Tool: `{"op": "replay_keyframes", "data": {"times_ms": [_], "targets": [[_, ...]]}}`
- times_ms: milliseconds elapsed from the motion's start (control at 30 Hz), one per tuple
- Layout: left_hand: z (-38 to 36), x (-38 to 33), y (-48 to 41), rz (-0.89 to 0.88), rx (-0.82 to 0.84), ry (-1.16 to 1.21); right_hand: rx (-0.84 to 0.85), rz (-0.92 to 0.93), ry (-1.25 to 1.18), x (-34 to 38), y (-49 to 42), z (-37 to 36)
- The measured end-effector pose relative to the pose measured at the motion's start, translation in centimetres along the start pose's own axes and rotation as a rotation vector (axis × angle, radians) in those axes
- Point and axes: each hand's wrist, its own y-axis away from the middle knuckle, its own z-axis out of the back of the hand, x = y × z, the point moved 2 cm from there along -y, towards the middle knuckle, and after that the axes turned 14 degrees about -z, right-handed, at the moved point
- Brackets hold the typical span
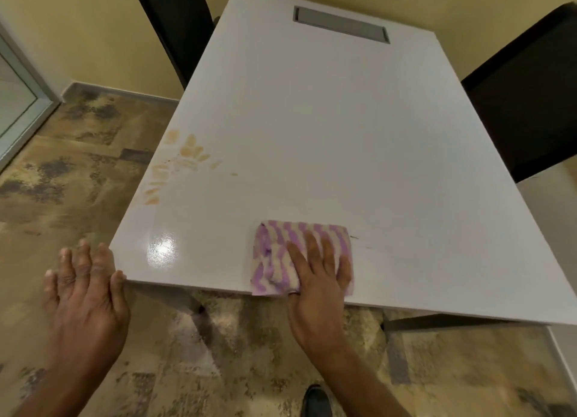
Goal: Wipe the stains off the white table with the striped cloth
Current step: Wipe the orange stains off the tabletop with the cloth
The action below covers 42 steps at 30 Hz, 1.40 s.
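A folded purple-and-white striped cloth lies on the white table at its near edge. My right hand presses flat on the cloth, fingers spread over it and thumb at the table's edge. Orange-brown stains streak the table near its left edge, well to the left of and beyond the cloth. A small dark mark sits just right of the cloth. My left hand hovers with fingers apart at the table's near left corner, thumb touching the edge, holding nothing.
A grey cable slot is set into the table's far end. Black chairs stand at the far left and at the right. A glass door is at the left. My shoe shows on the mottled floor.
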Motion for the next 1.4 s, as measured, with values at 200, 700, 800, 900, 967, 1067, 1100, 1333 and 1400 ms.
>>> {"op": "replay_keyframes", "data": {"times_ms": [200, 700, 800, 900, 967, 1067, 1100, 1333, 1400], "targets": [[0.0, -0.7, -0.1, -0.011, -0.027, 0.018, -0.190, -0.349, -0.028, -5.0, -1.4, 1.8], [-0.2, -1.2, -0.3, -0.042, -0.010, 0.023, 0.144, 0.084, -0.186, 6.3, -5.1, -1.6], [-0.1, -1.2, -0.7, -0.038, -0.011, 0.009, 0.162, 0.102, -0.238, 4.3, -2.1, -1.3], [-0.1, -1.2, -1.0, -0.028, -0.005, 0.008, 0.032, -0.043, -0.190, 1.1, 0.2, -1.1], [-0.1, -1.1, -1.3, -0.024, -0.001, 0.016, -0.093, -0.177, -0.158, -0.2, 0.0, -0.7], [-0.2, -0.7, -1.5, -0.027, 0.002, 0.028, -0.171, -0.281, -0.134, 0.5, -2.3, -0.8], [-0.2, -0.5, -1.5, -0.029, 0.003, 0.031, -0.163, -0.296, -0.124, 1.2, -3.3, -1.0], [-0.6, 0.1, -1.6, -0.036, 0.013, 0.068, -0.126, -0.213, -0.077, 7.9, -9.7, -3.7], [-0.6, 0.2, -1.6, -0.047, 0.033, 0.069, -0.107, -0.177, -0.079, 10.0, -10.7, -4.5]]}}
